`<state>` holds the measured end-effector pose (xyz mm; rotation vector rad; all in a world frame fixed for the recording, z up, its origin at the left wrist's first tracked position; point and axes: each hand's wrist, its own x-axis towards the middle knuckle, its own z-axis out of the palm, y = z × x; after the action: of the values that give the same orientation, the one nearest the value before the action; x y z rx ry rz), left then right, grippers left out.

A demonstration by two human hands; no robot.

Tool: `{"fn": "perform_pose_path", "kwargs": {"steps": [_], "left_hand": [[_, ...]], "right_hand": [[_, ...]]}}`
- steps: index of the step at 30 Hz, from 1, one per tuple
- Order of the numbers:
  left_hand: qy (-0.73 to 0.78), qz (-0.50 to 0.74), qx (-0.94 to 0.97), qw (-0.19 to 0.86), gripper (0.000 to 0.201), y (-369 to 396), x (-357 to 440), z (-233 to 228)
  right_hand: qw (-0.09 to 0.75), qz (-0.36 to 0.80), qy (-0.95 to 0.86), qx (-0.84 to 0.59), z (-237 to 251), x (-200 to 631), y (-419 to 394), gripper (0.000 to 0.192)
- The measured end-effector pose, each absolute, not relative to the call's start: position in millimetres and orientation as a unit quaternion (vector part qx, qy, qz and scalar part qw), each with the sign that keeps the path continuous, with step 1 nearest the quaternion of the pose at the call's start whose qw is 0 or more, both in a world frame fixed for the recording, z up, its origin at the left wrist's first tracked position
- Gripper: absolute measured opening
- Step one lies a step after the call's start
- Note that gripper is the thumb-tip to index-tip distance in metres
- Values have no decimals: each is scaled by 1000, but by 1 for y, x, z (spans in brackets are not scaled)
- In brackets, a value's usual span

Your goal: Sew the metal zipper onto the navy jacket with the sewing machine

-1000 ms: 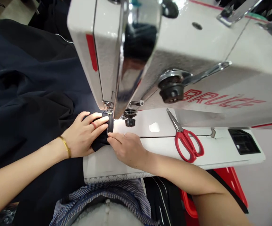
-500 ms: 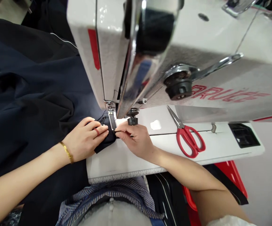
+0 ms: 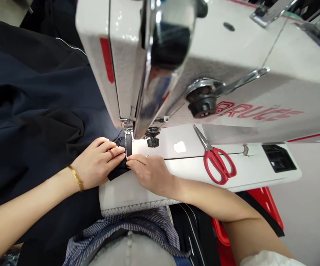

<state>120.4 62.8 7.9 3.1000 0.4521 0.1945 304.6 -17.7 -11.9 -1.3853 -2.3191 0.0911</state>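
Observation:
A zipper [image 3: 128,143] with bright teeth and black tape runs under the presser foot of the sewing machine [image 3: 96,22]. My left hand [image 3: 99,162] lies on the dark navy fabric [image 3: 49,96], fingers stretched out and pressing it down just left of the zipper. With thumb and forefinger, my right hand [image 3: 150,173] pinches the near end of the zipper, where black cloth also shows. The needle point itself is hidden behind the machine head.
Red-handled scissors [image 3: 217,162] rest on the white machine bed [image 3: 121,195], right of my right hand. A ruler strip [image 3: 140,207] edges the bed in front. Below at the right stands a red plastic container [image 3: 267,203] near dark cloth.
My right hand has shifted slightly left and nearer me, and the zipper now lies straighter and more exposed. My left hand stays almost in place. The whole view has moved a little.

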Motion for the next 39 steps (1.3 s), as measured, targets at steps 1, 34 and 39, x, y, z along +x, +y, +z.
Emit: {"fn": "perform_pose_path", "kwargs": {"steps": [1,34,39], "left_hand": [[145,62,988,2,45,63,120,8],[133,59,989,8,36,91,125,6],[134,62,989,0,36,95,127,9]], "right_hand": [[219,31,-839,-498,-12,304,-18,25],[159,133,-798,-566,-9,310,10,26],[109,110,-816,-556,-1,311,15,24]]}}
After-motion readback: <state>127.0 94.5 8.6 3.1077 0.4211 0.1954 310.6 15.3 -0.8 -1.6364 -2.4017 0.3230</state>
